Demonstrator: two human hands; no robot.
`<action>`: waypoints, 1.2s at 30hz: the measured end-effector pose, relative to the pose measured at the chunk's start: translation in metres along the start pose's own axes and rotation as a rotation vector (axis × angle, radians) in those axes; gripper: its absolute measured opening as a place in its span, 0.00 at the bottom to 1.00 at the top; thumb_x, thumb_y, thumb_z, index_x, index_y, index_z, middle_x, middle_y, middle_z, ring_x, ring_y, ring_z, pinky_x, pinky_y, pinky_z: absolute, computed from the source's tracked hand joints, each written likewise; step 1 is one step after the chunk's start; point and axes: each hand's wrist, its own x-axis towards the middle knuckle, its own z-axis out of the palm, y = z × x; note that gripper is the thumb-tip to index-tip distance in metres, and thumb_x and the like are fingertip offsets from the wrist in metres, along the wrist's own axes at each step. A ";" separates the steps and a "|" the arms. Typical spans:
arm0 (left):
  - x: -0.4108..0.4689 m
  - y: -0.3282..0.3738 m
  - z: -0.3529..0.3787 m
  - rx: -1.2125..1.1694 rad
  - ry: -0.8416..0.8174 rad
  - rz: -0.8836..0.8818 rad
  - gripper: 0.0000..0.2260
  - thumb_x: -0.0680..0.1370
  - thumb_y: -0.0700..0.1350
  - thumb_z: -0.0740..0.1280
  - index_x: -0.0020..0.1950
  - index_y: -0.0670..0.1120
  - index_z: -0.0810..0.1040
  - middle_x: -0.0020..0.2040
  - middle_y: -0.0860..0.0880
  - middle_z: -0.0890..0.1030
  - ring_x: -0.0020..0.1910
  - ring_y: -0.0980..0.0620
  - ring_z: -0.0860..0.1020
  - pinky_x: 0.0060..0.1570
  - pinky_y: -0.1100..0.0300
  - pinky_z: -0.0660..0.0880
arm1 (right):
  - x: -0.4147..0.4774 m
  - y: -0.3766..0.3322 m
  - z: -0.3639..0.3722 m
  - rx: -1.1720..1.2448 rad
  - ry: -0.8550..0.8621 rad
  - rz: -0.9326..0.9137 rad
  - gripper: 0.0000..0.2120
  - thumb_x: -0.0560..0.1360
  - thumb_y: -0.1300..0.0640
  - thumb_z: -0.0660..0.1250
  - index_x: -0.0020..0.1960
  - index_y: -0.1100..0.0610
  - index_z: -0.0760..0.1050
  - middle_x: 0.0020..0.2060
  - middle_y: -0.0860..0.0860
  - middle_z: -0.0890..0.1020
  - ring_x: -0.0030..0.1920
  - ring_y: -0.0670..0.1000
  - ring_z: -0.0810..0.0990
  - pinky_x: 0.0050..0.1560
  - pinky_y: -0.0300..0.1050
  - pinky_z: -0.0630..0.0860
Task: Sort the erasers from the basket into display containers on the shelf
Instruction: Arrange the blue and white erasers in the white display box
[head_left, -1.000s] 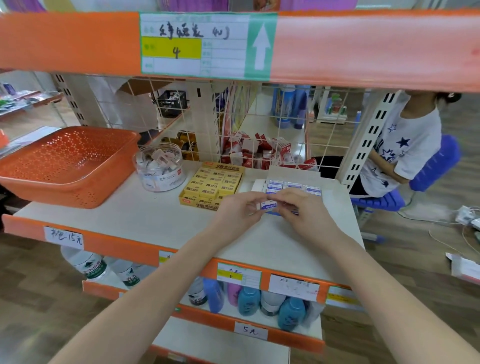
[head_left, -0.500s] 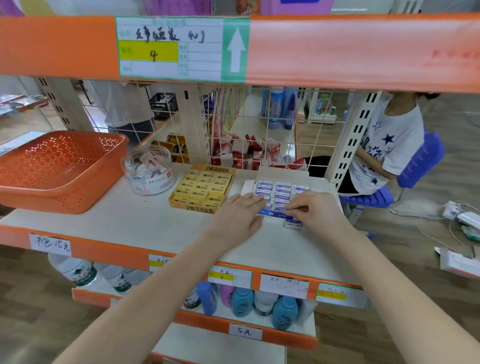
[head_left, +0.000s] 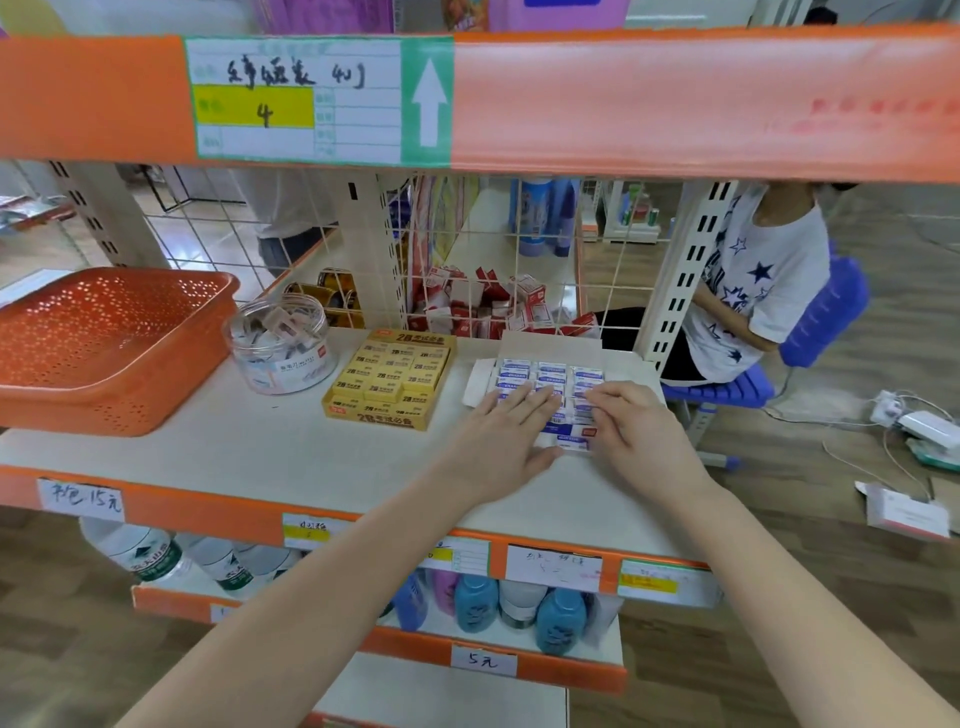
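Erasers (head_left: 551, 372): blue-and-white sleeved blocks, packed in rows in the white box (head_left: 479, 383) on the shelf (head_left: 234, 441). The basket (head_left: 119, 405) stands well apart at left.

Left hand (head_left: 498, 441): grip open, fingers straight, pressing flat on the front rows.

Right hand (head_left: 639, 431): fingers curled, tips on an eraser at the box's front right. A pinch cannot be confirmed.

Handling, estimated: light, firm, slightly rubbery, with a smooth paper sleeve. Take each by its two long sides and seat it level.
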 end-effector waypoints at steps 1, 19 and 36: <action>0.000 0.002 0.002 0.002 0.000 -0.019 0.28 0.82 0.59 0.48 0.78 0.49 0.47 0.78 0.52 0.48 0.77 0.53 0.45 0.75 0.53 0.44 | -0.002 0.003 -0.001 -0.039 -0.051 0.003 0.14 0.77 0.61 0.63 0.62 0.62 0.76 0.59 0.56 0.78 0.61 0.55 0.75 0.63 0.39 0.64; 0.004 0.050 0.000 -0.226 0.015 -0.019 0.19 0.81 0.42 0.58 0.72 0.44 0.67 0.72 0.47 0.66 0.70 0.50 0.63 0.68 0.61 0.57 | -0.023 0.022 -0.013 0.077 -0.052 -0.030 0.21 0.77 0.52 0.53 0.62 0.60 0.76 0.62 0.57 0.76 0.63 0.56 0.73 0.67 0.50 0.68; -0.008 0.053 0.001 -0.385 0.078 -0.266 0.10 0.78 0.42 0.63 0.59 0.45 0.75 0.57 0.47 0.78 0.56 0.49 0.74 0.49 0.64 0.65 | -0.016 -0.003 -0.005 -0.010 -0.337 -0.058 0.15 0.75 0.58 0.66 0.62 0.55 0.77 0.52 0.56 0.75 0.54 0.55 0.75 0.55 0.44 0.70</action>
